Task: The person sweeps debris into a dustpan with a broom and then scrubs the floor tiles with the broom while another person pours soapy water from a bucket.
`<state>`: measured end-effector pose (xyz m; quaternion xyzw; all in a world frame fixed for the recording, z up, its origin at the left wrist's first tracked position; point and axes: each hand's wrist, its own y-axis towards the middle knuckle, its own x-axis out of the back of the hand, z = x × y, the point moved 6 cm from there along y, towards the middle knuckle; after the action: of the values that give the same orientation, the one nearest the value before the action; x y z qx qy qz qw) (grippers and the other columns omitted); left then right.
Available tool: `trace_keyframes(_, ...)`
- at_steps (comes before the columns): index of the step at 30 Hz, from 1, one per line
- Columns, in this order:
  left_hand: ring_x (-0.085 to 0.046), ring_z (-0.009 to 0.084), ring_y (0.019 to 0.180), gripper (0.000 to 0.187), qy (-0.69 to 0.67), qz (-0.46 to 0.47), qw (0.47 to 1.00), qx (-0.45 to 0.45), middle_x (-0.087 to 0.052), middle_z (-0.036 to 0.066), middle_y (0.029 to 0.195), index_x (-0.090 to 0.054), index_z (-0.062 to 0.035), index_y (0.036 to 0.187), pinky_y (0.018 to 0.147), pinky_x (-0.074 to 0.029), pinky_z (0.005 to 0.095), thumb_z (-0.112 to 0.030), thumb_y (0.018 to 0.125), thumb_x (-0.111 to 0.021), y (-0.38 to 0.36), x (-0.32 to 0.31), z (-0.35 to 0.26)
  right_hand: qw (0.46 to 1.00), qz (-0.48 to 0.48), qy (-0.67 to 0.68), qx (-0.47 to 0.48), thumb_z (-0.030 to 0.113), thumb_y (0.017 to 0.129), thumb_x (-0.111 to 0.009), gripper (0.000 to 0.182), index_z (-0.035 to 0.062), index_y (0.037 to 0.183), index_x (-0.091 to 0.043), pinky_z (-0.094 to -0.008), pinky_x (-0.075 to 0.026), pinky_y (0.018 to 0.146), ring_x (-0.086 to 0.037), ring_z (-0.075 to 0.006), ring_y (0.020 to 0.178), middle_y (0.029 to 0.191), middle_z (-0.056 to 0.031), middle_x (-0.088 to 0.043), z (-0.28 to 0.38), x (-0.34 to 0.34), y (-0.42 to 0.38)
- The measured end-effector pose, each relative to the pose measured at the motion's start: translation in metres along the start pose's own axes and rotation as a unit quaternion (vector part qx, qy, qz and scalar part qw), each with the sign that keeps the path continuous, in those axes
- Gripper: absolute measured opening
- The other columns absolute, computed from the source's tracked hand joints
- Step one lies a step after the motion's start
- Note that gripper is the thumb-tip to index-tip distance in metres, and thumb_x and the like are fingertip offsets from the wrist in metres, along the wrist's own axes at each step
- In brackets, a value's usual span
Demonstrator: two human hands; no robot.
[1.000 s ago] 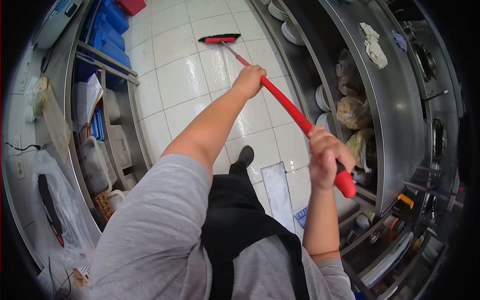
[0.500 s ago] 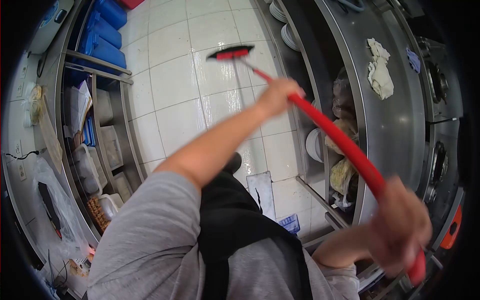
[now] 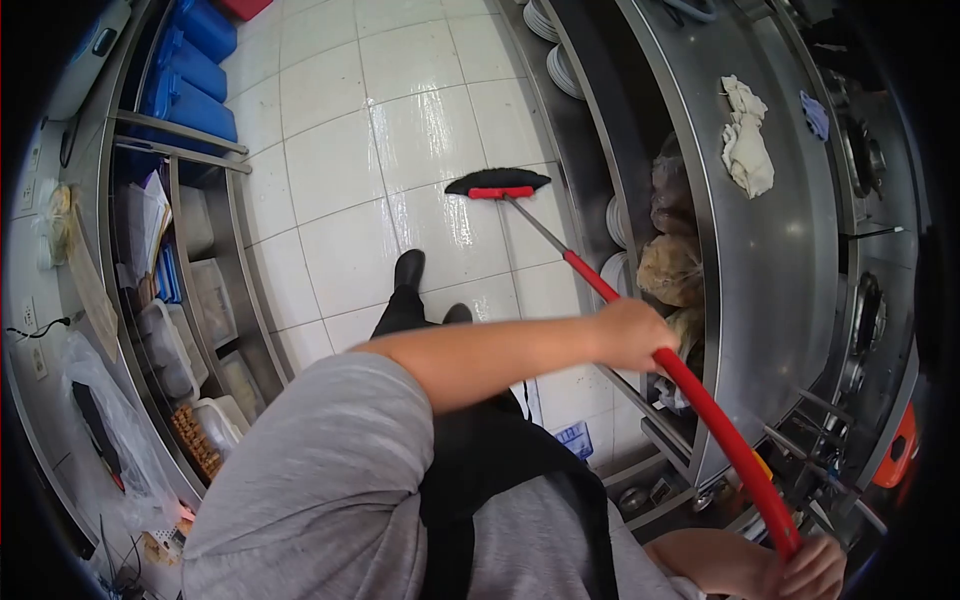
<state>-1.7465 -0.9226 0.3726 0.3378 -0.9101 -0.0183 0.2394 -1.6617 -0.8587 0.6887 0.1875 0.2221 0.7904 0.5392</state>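
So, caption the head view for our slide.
Left hand and right hand grip a red-handled broom over white floor tiles.

Kitchen interior, as it reaches me through the head view. Floor [image 3: 325, 105]: pale square tiles, dark grout lines, glossy, streaked with reflected white light. Right side: one long stainless-steel surface [image 3: 790, 285], open shelf [image 3: 580, 135] below, running along the floor. Left side: I count a second steel surface [image 3: 92, 140] above open metal shelving [image 3: 258, 300]; blue bins [image 3: 190, 105] toward the far end; pale wall [image 3: 28, 270] behind, white sockets [image 3: 39, 360] fitted.
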Motion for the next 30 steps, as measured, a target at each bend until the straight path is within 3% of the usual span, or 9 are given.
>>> trace_keyframes(3, -0.063, 0.0269, 0.079, 0.014, 0.018, -0.049, 0.999, -0.006, -0.065, 0.007, 0.079, -0.064, -0.0134, 0.079, 0.069, -0.048, 0.0422, -0.021, 0.069, -0.069, 0.021, 0.027, 0.059, 0.995, -0.100, 0.000, -0.007, 0.019, 0.084, -0.049, 0.038, 0.0169, 0.051, -0.031, -0.0256, -0.023, 0.052, -0.026, -0.0085, 0.040, 0.042, 0.0042, -0.029, -0.035, 0.024, -0.016)
trace_keyframes(5, -0.062, 0.0288, 0.081, 0.014, 0.072, -0.132, 0.988, -0.042, -0.065, 0.008, 0.081, -0.064, -0.0121, 0.079, 0.071, -0.048, 0.0416, -0.014, 0.067, -0.070, 0.039, 0.062, 0.131, 0.965, -0.164, -0.202, 0.033, 0.021, 0.081, -0.045, 0.034, 0.0072, 0.050, -0.040, -0.0334, -0.029, 0.045, -0.035, -0.0177, 0.040, 0.043, -0.0063, -0.038, -0.096, 0.023, -0.024)
trace_keyframes(9, -0.056, 0.0340, 0.086, 0.015, 0.172, -0.181, 0.966, 0.059, -0.060, 0.011, 0.080, -0.058, -0.0075, 0.075, 0.076, -0.046, 0.0427, -0.006, 0.065, -0.069, 0.038, 0.122, 0.234, 0.963, -0.241, -0.097, 0.071, 0.017, 0.081, -0.049, 0.031, 0.0040, 0.055, -0.037, -0.0339, -0.032, 0.046, -0.034, -0.0186, 0.040, 0.046, -0.0043, -0.037, -0.230, -0.012, -0.038)
trace_keyframes(13, -0.058, 0.0318, 0.082, 0.019, 0.144, -0.178, 0.973, 0.017, -0.060, 0.008, 0.077, -0.060, -0.0107, 0.073, 0.074, -0.046, 0.0416, -0.016, 0.060, -0.074, 0.040, 0.072, 0.143, 0.969, -0.162, -0.185, 0.003, 0.027, 0.080, -0.043, 0.038, 0.0052, 0.049, -0.039, -0.0324, -0.027, 0.047, -0.030, -0.0177, 0.039, 0.043, -0.0098, -0.038, -0.125, 0.026, -0.044)
trace_keyframes(18, -0.060, 0.0244, 0.078, 0.014, -0.028, -0.051, 0.998, -0.040, -0.062, 0.003, 0.073, -0.061, -0.0161, 0.073, 0.073, -0.044, 0.0409, -0.023, 0.067, -0.071, -0.001, -0.018, -0.017, 1.000, -0.027, 0.013, 0.005, 0.023, 0.087, -0.051, 0.034, 0.0145, 0.058, -0.037, -0.0250, -0.034, 0.045, -0.034, -0.0061, 0.038, 0.046, 0.0077, -0.035, 0.021, -0.004, -0.004)
trace_keyframes(22, -0.063, 0.0232, 0.078, 0.015, -0.022, -0.012, 1.000, 0.001, -0.065, 0.001, 0.075, -0.065, -0.0179, 0.078, 0.073, -0.044, 0.0386, -0.024, 0.066, -0.071, 0.003, 0.009, 0.021, 0.998, -0.069, 0.003, 0.013, 0.022, 0.088, -0.049, 0.033, 0.0151, 0.058, -0.037, -0.0257, -0.035, 0.047, -0.035, -0.0057, 0.040, 0.046, 0.0081, -0.035, -0.016, -0.010, 0.015)
trace_keyframes(24, -0.061, 0.0254, 0.082, 0.018, 0.005, -0.109, 0.994, -0.010, -0.065, 0.002, 0.078, -0.068, -0.0187, 0.081, 0.077, -0.044, 0.0404, -0.017, 0.064, -0.070, 0.015, 0.046, 0.067, 0.994, -0.094, 0.049, 0.029, 0.024, 0.083, -0.046, 0.036, 0.0154, 0.050, -0.034, -0.0277, -0.025, 0.048, -0.033, -0.0093, 0.037, 0.041, 0.0042, -0.034, -0.046, 0.006, 0.009)
trace_keyframes(27, -0.057, 0.0300, 0.077, 0.016, 0.115, -0.217, 0.968, -0.042, -0.059, 0.006, 0.072, -0.057, -0.0110, 0.069, 0.073, -0.044, 0.0394, -0.014, 0.064, -0.071, 0.035, 0.113, 0.166, 0.982, -0.122, -0.147, 0.013, 0.018, 0.082, -0.049, 0.030, 0.0105, 0.054, -0.038, -0.0312, -0.029, 0.049, -0.036, -0.0152, 0.041, 0.045, -0.0009, -0.037, -0.143, -0.006, 0.015)
trace_keyframes(30, -0.055, 0.0333, 0.075, 0.020, 0.137, -0.204, 0.969, 0.013, -0.057, 0.009, 0.070, -0.054, -0.0096, 0.066, 0.071, -0.044, 0.0403, -0.018, 0.064, -0.072, 0.034, 0.136, 0.208, 0.974, -0.203, -0.102, -0.004, 0.021, 0.081, -0.047, 0.029, 0.0090, 0.056, -0.038, -0.0363, -0.032, 0.058, -0.032, -0.0175, 0.044, 0.047, -0.0033, -0.033, -0.210, -0.026, -0.008)
